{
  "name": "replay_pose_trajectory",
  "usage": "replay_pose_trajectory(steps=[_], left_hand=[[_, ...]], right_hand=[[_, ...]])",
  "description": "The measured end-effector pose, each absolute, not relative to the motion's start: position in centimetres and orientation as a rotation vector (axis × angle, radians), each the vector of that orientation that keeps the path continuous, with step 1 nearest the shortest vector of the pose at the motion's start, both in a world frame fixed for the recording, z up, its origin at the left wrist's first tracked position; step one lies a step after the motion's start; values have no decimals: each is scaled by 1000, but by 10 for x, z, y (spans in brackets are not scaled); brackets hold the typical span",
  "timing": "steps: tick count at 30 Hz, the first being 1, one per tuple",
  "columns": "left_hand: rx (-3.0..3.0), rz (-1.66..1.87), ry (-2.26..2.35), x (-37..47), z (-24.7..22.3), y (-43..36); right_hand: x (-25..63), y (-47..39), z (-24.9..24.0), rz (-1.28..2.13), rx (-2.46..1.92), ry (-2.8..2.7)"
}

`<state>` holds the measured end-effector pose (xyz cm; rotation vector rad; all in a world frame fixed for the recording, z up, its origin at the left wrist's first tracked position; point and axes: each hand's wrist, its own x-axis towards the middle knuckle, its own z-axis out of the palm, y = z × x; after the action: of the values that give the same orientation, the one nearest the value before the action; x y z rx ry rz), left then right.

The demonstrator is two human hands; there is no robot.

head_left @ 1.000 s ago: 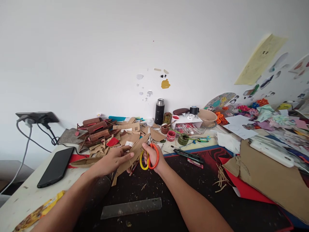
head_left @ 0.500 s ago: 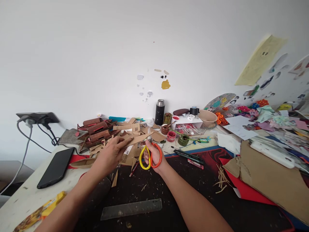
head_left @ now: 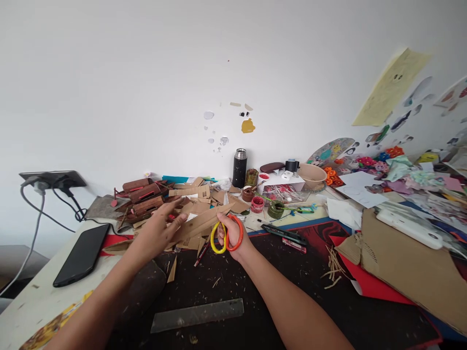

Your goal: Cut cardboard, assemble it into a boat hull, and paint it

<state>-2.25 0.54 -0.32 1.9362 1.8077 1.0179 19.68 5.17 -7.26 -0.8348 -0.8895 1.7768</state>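
Note:
My left hand (head_left: 157,230) is at the left end of a long pointed cardboard strip (head_left: 200,219), its fingers spread and the thumb beside the strip. At the strip's other end, my right hand (head_left: 236,239) is closed around scissors (head_left: 219,239) with one yellow and one orange handle loop. The blades point away and show only in small part beyond the thumb. The right thumb tip meets the strip's edge. Behind the hands, cardboard scraps (head_left: 189,190) are heaped next to brown-painted cardboard pieces (head_left: 148,192).
A clear ruler (head_left: 197,315) lies on the dark mat. To the left is a black phone (head_left: 82,253). A black bottle (head_left: 240,169) and open paint pots (head_left: 257,204) stand toward the wall. A large cardboard sheet (head_left: 404,272) lies on the right.
My left hand has moved slightly left, and its fingers have opened off the cardboard strip. The right hand still holds the scissors. The whole view has shifted a little.

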Motion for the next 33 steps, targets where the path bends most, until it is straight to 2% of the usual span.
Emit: replay_pose_trajectory(steps=[11,27,33], left_hand=[[1718,716,1658,-32,13,-1],[1563,925,1694,-41,17,5],[1210,1072,1373,-31,15,1]], right_hand=[[195,52,-72,1793,-854,-809],[195,51,-71,1789,-859,-811],[199,55,-68,1772,-849,-762]])
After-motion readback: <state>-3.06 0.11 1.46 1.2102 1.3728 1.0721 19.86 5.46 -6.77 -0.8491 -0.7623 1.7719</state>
